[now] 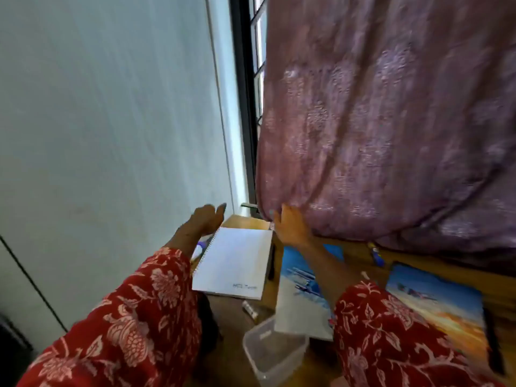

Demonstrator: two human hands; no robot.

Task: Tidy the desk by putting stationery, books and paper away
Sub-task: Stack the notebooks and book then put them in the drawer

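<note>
hanging over the far edge of the wooden desk (240,317), a mauve patterned curtain (391,135) meets my right hand (290,224), fingers straight against the cloth, gripping nothing. my left hand (205,219) hovers relaxed beyond the white spiral-bound notebook (234,266). nearer sits a clear plastic box (275,356); contents unclear. two glossy blue picture books (435,303) lie right.
</note>
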